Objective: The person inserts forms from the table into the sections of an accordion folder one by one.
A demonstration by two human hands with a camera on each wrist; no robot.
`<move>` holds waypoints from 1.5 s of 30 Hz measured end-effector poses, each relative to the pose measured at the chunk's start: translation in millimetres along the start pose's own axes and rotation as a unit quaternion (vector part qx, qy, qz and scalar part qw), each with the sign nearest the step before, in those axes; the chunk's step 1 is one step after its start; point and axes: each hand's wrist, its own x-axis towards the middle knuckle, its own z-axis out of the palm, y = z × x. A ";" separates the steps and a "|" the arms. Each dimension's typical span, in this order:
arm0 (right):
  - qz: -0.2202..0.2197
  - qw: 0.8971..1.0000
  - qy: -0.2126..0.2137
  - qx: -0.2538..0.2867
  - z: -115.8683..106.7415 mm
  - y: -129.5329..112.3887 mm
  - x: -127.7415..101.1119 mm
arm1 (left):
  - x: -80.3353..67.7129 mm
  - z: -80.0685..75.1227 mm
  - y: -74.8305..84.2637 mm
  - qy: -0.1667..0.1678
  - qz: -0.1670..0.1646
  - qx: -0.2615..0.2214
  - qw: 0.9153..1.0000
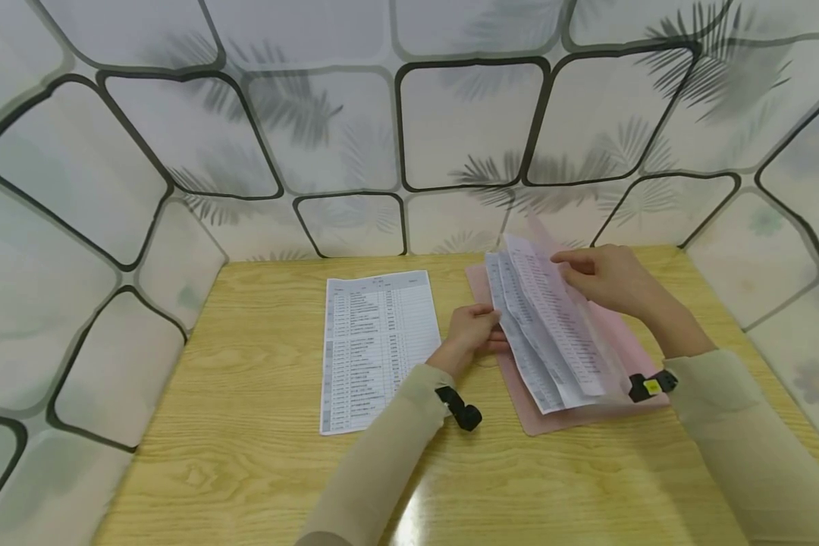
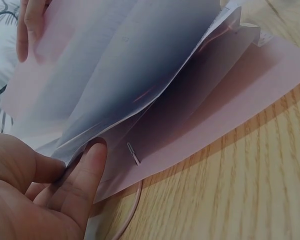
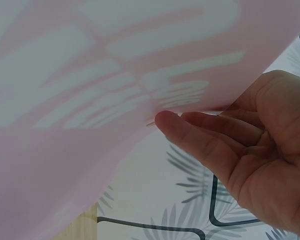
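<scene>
A pink folder [image 1: 528, 417] lies open on the table at the right, several printed sheets [image 1: 553, 334] fanned and tilted up over it. My left hand [image 1: 469, 332] pinches the sheets' left edge between thumb and fingers, as the left wrist view shows up close. A thin elastic cord [image 2: 131, 207] runs from a slit in the folder beside those fingers. Higher on the right, my right hand [image 1: 610, 279] pinches the raised pink cover [image 3: 55, 170] at its edge. In the right wrist view this glossy flap hides the sheets.
Another printed sheet [image 1: 382, 349] lies flat on the wooden table [image 1: 246, 455], left of the folder. Patterned panels [image 1: 474, 129] with leaf prints stand close around the table's back and sides. A black wrist strap [image 1: 460, 409] sits on the left sleeve.
</scene>
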 end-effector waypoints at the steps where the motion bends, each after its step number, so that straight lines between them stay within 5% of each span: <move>1: 0.001 1.000 -0.001 0.000 -0.2 -0.3 0.0 | 0.6 0.8 -0.2 0.000 0.001 -0.002 1.000; 31: -0.005 1.000 0.006 -0.002 0.6 2.0 2.9 | 7.3 10.5 -3.2 0.007 -0.007 -0.005 1.000; 45: -0.004 1.000 0.001 0.009 0.9 1.1 2.8 | -3.3 -29.2 4.5 0.002 0.003 0.019 1.000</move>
